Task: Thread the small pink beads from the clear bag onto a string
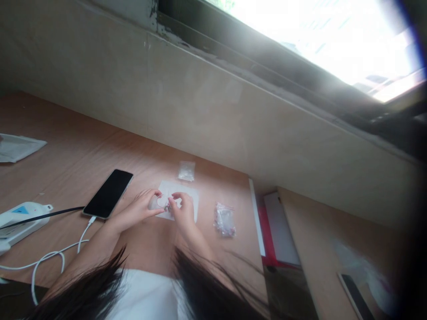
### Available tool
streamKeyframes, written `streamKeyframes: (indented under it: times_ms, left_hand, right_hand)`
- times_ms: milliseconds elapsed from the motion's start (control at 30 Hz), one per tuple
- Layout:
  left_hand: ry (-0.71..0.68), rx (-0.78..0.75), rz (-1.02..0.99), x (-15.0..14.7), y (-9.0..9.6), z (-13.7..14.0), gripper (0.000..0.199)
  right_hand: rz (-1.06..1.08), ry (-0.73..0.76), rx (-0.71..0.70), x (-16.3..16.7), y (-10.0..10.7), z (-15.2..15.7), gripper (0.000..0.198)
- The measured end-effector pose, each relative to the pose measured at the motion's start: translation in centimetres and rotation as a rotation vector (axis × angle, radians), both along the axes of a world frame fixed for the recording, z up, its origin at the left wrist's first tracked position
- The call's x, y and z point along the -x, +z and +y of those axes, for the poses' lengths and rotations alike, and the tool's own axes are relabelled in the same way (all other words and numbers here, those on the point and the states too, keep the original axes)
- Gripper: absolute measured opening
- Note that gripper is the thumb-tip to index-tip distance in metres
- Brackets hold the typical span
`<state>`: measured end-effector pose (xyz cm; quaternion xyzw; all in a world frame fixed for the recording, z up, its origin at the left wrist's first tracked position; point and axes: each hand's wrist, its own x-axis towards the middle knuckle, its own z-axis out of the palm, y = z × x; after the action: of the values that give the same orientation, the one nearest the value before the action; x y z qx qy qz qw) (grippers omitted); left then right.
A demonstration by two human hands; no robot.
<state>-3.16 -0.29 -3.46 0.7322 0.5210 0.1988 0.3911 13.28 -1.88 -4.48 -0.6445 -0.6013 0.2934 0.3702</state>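
Both of my hands meet over a white sheet of paper (191, 198) on the wooden desk (66, 151). My left hand (142, 208) and my right hand (182, 211) pinch a small pale ring-like piece (162, 202) between their fingertips, with a tiny dark part hanging from it. What exactly the piece is stays too small to tell. Dark hair hangs at the bottom of the view and hides my forearms' lower ends.
A black phone (108, 193) lies left of my hands, with a white cable (56, 255) plugged in. A white power strip (20, 218) sits at the far left. Two small clear bags (186, 171) (225, 220) lie nearby. A red and white folder (276, 229) stands right.
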Motion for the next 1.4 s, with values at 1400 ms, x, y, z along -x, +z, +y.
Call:
streamKeyframes:
  times_ms: [1400]
  left_hand:
    - [-0.003,0.004,0.001,-2.0,0.6,-0.9,0.035]
  right_hand:
    - [-0.218,0.025,0.034,-3.0,-5.2,-0.9,0.008]
